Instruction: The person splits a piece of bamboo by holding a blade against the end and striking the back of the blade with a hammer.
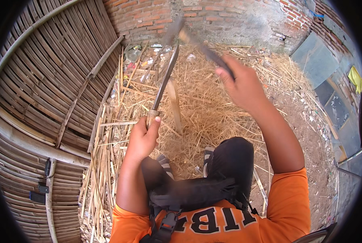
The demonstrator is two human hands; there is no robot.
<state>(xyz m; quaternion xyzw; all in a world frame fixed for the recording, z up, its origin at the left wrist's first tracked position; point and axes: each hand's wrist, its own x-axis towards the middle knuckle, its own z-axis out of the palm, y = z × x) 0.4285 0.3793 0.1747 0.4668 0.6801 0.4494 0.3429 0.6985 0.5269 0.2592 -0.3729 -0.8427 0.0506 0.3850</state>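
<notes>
Head view — left hand [143,135] grips knife [164,79] handle; right hand [241,85] clasps motion-blurred stick [203,48] — bamboo strip [175,105] partly hidden.

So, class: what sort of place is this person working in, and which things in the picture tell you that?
Probably an outdoor yard used as a bamboo workshop. Woven bamboo panels lean at the left, split strips and shavings cover the dirt ground, and a rough brick wall closes the back. The left hand grips a long blade.

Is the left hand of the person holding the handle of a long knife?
Yes, the left hand is closed around the wooden handle of the long knife, whose blade points up and away.
</notes>
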